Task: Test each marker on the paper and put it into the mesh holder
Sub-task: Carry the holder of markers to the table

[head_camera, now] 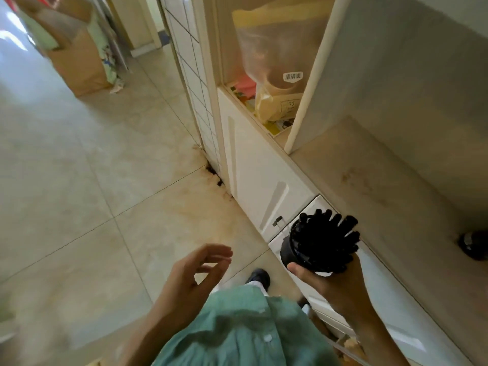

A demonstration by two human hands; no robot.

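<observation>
The right hand [326, 280] gripped the black mesh holder [303, 247] from below, fingers curled round its base, and the holder was tilted with its mouth toward the camera. It was packed with black markers [332, 239], their capped ends fanning out above the rim. The left hand [195, 273] hung in the air well to the left of the holder, fingers loosely curled and holding nothing. No paper and no loose marker were in view, so testing appeared finished or nearly so, with the holder being carried; whether every marker had been tested could not be told. Just beyond the right hand ran the edge of a pale counter [383, 180], bare near the holder, with a dark round object [472, 244] lying further right. Below that edge stood white cabinet doors [253, 180]. To the left of both hands the tiled floor [79, 167] lay open. Farther off, a bag [274, 75] sat in an open shelf and a cardboard box [79, 64] stood on the floor.
</observation>
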